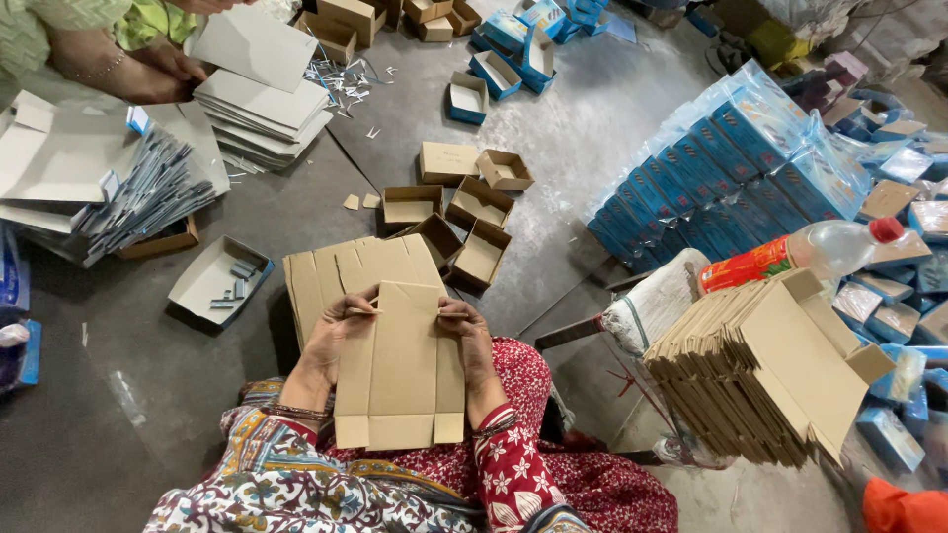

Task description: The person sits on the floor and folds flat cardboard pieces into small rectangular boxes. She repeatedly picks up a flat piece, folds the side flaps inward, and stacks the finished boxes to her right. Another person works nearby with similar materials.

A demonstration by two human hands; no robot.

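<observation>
- Right now, in the head view, both hands grip one flat, unfolded brown cardboard blank (400, 370) that lies over the person's lap, just below the centre of the picture.
- Left hand (341, 331) sits at the blank's upper left edge, at about ten o'clock from the blank's middle; its fingers are curled over the edge, pinching the card.
- Right hand (462, 331) sits at the upper right edge, at about two o'clock from the blank's middle, fingers likewise closed on the card.
- So the blank lies between the two hands, its top flap rising above the fingers and its lower flaps reaching down toward the patterned red sleeves.
- Behind the held blank, at twelve o'clock from the hands, further flat brown blanks (336, 271) lie on the grey floor (148, 395), partly hidden by the one in hand.
- Farther out, at twelve to one o'clock, a cluster of folded open brown boxes (464, 212) stands on the floor.
- At three o'clock from the hands, well apart, a thick stack of flat brown blanks (760, 375) rests on edge, with a clear plastic bottle (810, 252) with a red cap just above it.
- At ten o'clock, far off, another person's hand (163, 69) rests by a pile of grey card sheets (262, 109).
</observation>
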